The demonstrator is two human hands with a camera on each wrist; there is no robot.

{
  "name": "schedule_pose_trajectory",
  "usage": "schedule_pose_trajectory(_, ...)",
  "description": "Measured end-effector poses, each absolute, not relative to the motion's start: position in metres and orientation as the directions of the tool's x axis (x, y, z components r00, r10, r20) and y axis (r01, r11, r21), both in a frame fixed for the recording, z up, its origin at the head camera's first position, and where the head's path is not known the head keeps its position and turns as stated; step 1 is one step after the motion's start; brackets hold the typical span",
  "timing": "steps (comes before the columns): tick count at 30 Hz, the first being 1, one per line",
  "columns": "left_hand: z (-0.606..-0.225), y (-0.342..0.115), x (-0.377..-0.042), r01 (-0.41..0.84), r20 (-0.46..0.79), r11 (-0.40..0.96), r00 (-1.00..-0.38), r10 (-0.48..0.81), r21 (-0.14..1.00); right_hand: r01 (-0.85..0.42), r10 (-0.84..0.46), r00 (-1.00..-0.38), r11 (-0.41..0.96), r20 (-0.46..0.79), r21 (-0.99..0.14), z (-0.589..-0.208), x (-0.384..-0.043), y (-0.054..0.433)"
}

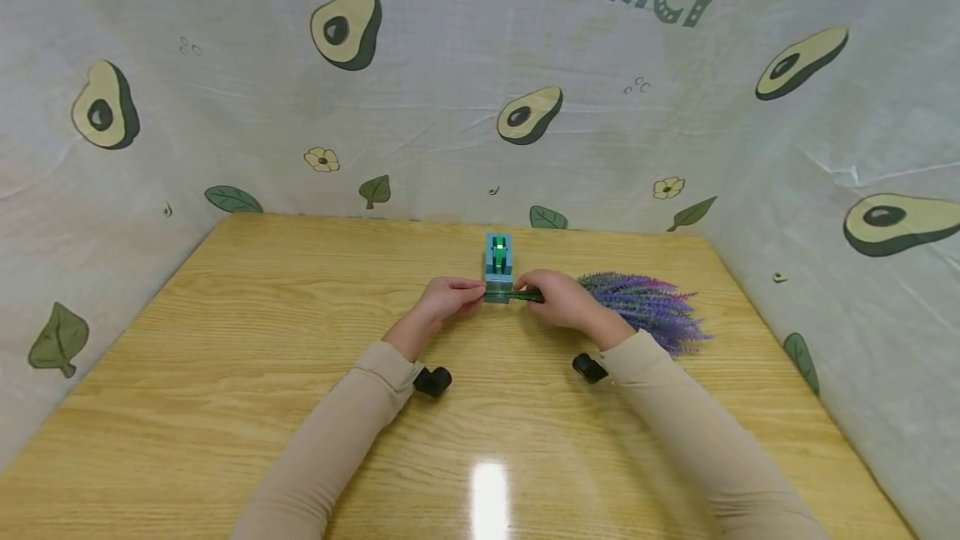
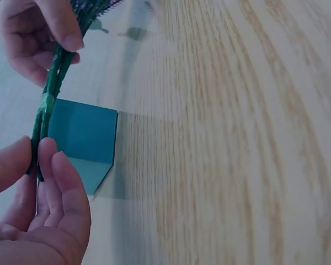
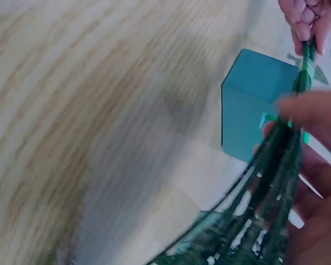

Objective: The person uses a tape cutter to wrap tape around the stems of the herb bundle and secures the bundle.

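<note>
A bunch of artificial lavender (image 1: 652, 311) lies sideways, its purple heads to the right and its green stems (image 2: 56, 72) gathered toward the left. My left hand (image 1: 446, 300) pinches the stem ends between thumb and fingers. Farther up the stems, my right hand (image 1: 561, 298) grips the bundle. In the left wrist view a light green band of tape (image 2: 46, 103) shows around the stems between the two hands. A blue tape dispenser (image 1: 500, 278) with a green tape roll (image 1: 499, 252) stands just behind and below the stems. The right wrist view shows the stems spreading out past my right fingers.
The wooden table (image 1: 300, 340) reaches to a patterned cloth (image 1: 435, 107) that hangs behind and at both sides. Flower heads rest on the tabletop by my right forearm. A black wrist camera (image 1: 432, 382) sits at the left cuff, another camera (image 1: 589, 368) at the right.
</note>
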State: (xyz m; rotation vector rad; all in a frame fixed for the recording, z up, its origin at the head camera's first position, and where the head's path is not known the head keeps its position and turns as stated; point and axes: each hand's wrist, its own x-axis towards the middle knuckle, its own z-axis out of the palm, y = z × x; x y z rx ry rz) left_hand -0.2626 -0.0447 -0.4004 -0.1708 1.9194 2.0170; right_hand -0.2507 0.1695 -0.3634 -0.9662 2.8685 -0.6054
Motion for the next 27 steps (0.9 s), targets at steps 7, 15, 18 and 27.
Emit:
schedule_pose_trajectory(7, -0.400, -0.043, -0.261, -0.323, -0.314, -0.039, -0.937, 0.150, 0.945, -0.584, -0.595, -0.800, 0.743, 0.076, -0.328, -0.361, -0.249, 0.167)
schedule_pose_trajectory(15, -0.398, -0.041, -0.260, -0.274, -0.273, 0.008, -0.953, 0.135, 0.962, -0.577, -0.564, -0.816, 0.774, 0.129, -0.262, -0.362, -0.249, 0.164)
schedule_pose_trajectory(18, -0.398, -0.039, -0.260, -0.258, -0.258, 0.018, -0.957, 0.132, 0.966, -0.562, -0.552, -0.824, 0.767, 0.128, -0.310, -0.364, -0.251, 0.164)
schedule_pose_trajectory(27, -0.401, -0.033, -0.263, -0.265, -0.262, 0.007, -0.948, 0.183, 0.964, -0.545, -0.545, -0.826, 0.711, 0.142, -0.444, -0.371, -0.256, 0.170)
